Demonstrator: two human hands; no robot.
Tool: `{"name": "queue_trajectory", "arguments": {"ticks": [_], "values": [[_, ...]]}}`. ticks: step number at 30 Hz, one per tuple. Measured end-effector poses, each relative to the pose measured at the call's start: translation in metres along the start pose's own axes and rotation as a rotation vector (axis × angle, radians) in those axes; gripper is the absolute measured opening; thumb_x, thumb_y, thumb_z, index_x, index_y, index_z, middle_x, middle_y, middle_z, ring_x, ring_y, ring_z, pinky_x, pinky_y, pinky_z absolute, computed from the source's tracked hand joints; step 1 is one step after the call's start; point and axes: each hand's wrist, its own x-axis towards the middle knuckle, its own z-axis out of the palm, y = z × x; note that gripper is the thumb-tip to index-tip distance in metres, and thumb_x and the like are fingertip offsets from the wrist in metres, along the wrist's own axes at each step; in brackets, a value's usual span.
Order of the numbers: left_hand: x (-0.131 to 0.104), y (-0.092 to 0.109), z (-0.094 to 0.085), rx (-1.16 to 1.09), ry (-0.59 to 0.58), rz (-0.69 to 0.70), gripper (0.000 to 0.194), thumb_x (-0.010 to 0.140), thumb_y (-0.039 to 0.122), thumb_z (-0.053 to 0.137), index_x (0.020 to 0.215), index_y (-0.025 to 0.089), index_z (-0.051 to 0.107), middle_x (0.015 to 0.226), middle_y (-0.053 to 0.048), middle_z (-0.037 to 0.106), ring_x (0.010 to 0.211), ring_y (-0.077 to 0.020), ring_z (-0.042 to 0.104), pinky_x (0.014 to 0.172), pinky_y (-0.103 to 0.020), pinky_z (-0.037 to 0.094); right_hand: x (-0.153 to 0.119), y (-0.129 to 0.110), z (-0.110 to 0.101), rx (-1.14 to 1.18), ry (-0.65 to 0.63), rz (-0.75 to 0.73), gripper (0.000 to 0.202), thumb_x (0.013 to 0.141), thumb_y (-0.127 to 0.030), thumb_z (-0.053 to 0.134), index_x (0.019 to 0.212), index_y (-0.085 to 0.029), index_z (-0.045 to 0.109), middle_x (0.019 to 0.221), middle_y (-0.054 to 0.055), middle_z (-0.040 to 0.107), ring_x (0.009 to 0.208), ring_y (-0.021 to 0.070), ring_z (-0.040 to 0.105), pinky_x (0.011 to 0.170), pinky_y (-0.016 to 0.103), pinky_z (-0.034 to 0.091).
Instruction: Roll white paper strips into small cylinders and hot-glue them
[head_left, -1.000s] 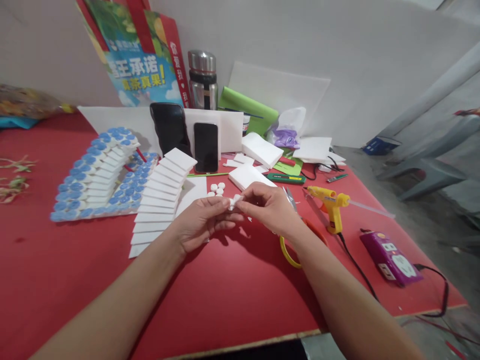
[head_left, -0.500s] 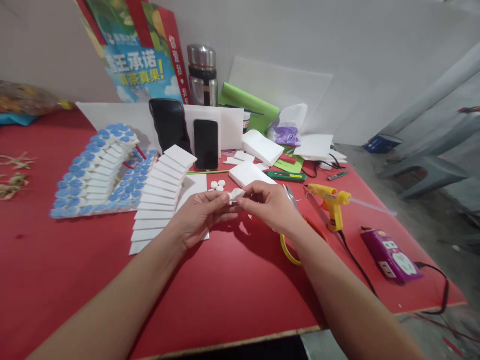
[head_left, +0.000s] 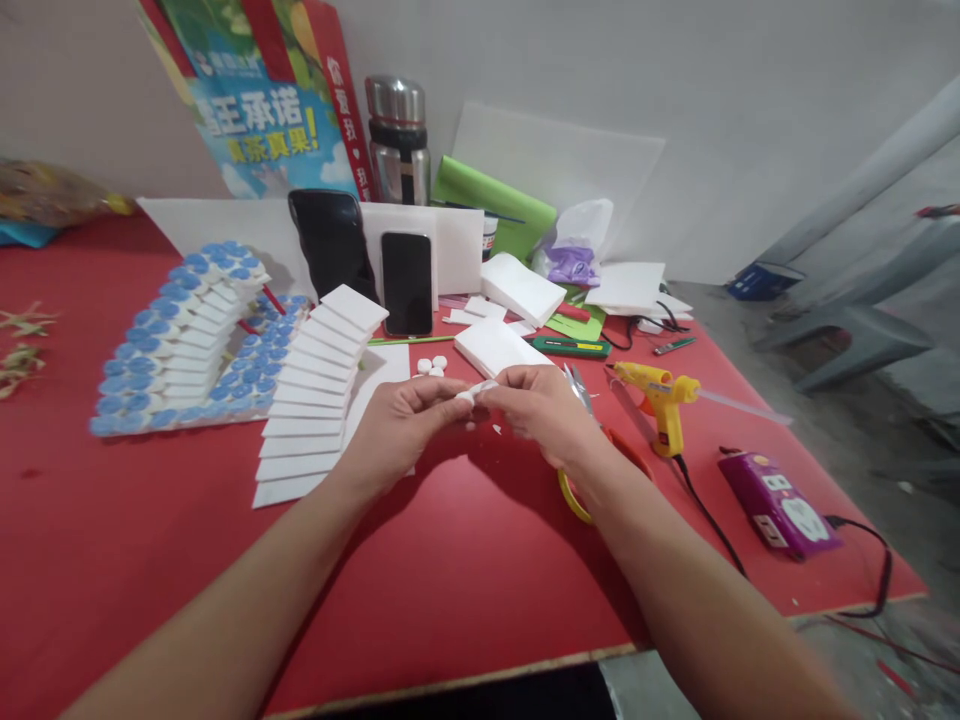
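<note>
A small piece of white paper or tissue (head_left: 477, 391) is pinched between my two hands above the red table. My left hand (head_left: 405, 415) grips its left end between thumb and fingers. On the other end, my right hand (head_left: 534, 405) closes its thumb and fingertips. Just behind the left fingers lie several small white wads (head_left: 431, 366). A fanned staircase of white boards (head_left: 319, 400) stands left of my left hand. Scissors (head_left: 574, 495) with yellow and orange handles lie partly under my right wrist.
A blue-and-white stair model (head_left: 180, 345) stands at the left. Two phones (head_left: 407, 285) lean at the back, near a steel thermos (head_left: 397, 140). White tissue stacks (head_left: 499, 348) and a green cutter (head_left: 571, 347) lie behind my hands. To the right are a yellow glue gun (head_left: 660, 400) and a purple box (head_left: 780, 505).
The white piece looks narrower and more folded or twisted between my fingertips. My hands remain at nearly the same spot. The whole view has shifted slightly.
</note>
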Motion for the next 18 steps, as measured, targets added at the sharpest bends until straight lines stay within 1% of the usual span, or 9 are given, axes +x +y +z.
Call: {"name": "queue_trajectory", "arguments": {"ticks": [2,3,5,6,8,9,11,14,18], "values": [[0.001,0.001,-0.001,-0.046,0.002,-0.019,0.025,0.079,0.036,0.087,0.093,0.016,0.083,0.088,-0.008,0.082,0.081,-0.0183,0.077,0.085,-0.029,0.062,0.001,0.000,-0.004,0.039,-0.032,0.018,0.029,0.076,-0.038,0.076,0.063,-0.018,0.061,0.051,-0.005,0.050,0.044,0.0055,0.027,0.043,0.024,0.020],[0.002,0.001,-0.003,-0.104,-0.005,-0.047,0.026,0.078,0.036,0.088,0.093,0.015,0.083,0.089,-0.009,0.082,0.080,-0.0187,0.078,0.084,-0.029,0.063,0.001,-0.001,-0.007,0.013,-0.027,-0.031,0.030,0.079,-0.040,0.076,0.065,-0.018,0.062,0.053,-0.005,0.049,0.044,0.0058,0.029,0.043,0.024,0.022],[0.004,0.002,-0.007,-0.235,-0.027,-0.121,0.030,0.073,0.035,0.092,0.089,0.013,0.082,0.085,-0.011,0.082,0.077,-0.0198,0.079,0.078,-0.027,0.064,0.000,-0.003,-0.015,-0.114,-0.003,-0.258,0.021,0.083,-0.037,0.076,0.077,-0.018,0.069,0.069,-0.002,0.058,0.052,0.0077,0.042,0.047,0.024,0.034],[0.005,0.002,-0.009,-0.289,-0.042,-0.155,0.030,0.070,0.034,0.094,0.086,0.012,0.081,0.083,-0.011,0.082,0.076,-0.0201,0.079,0.075,-0.026,0.065,-0.001,-0.004,-0.019,-0.189,-0.013,-0.400,0.013,0.084,-0.032,0.076,0.088,-0.020,0.073,0.084,0.001,0.064,0.061,0.0093,0.050,0.052,0.024,0.041],[0.006,0.004,-0.012,-0.361,-0.078,-0.206,0.030,0.067,0.031,0.096,0.082,0.011,0.080,0.080,-0.012,0.082,0.073,-0.0199,0.079,0.070,-0.023,0.065,-0.002,-0.005,-0.025,-0.300,-0.097,-0.630,0.020,0.086,-0.021,0.074,0.106,-0.025,0.075,0.115,0.005,0.062,0.080,0.0127,0.059,0.063,0.027,0.050],[0.006,0.004,-0.013,-0.382,-0.099,-0.220,0.029,0.067,0.030,0.097,0.082,0.010,0.080,0.080,-0.012,0.082,0.072,-0.0194,0.079,0.069,-0.022,0.065,-0.003,-0.006,-0.027,-0.337,-0.151,-0.697,0.025,0.087,-0.018,0.073,0.110,-0.027,0.074,0.123,0.006,0.059,0.087,0.0141,0.060,0.066,0.028,0.052],[0.007,0.005,-0.014,-0.403,-0.147,-0.240,0.028,0.069,0.028,0.096,0.081,0.009,0.079,0.080,-0.013,0.082,0.069,-0.0183,0.079,0.068,-0.021,0.064,-0.002,-0.005,-0.028,-0.391,-0.221,-0.771,0.024,0.090,-0.016,0.070,0.110,-0.028,0.074,0.124,0.006,0.057,0.094,0.0161,0.060,0.068,0.029,0.054],[0.007,0.005,-0.015,-0.393,-0.221,-0.262,0.027,0.071,0.028,0.095,0.081,0.009,0.079,0.080,-0.015,0.082,0.068,-0.0184,0.079,0.067,-0.020,0.065,-0.001,-0.002,-0.027,-0.458,-0.229,-0.834,0.016,0.092,-0.017,0.071,0.105,-0.027,0.075,0.119,0.007,0.057,0.097,0.0175,0.060,0.072,0.030,0.055],[0.006,0.005,-0.015,-0.364,-0.266,-0.281,0.027,0.072,0.030,0.094,0.083,0.010,0.080,0.079,-0.014,0.082,0.071,-0.0203,0.080,0.067,-0.022,0.065,0.000,-0.001,-0.028,-0.519,-0.244,-0.847,0.011,0.094,-0.017,0.070,0.101,-0.025,0.074,0.119,0.007,0.057,0.094,0.0165,0.060,0.073,0.032,0.054]]}}
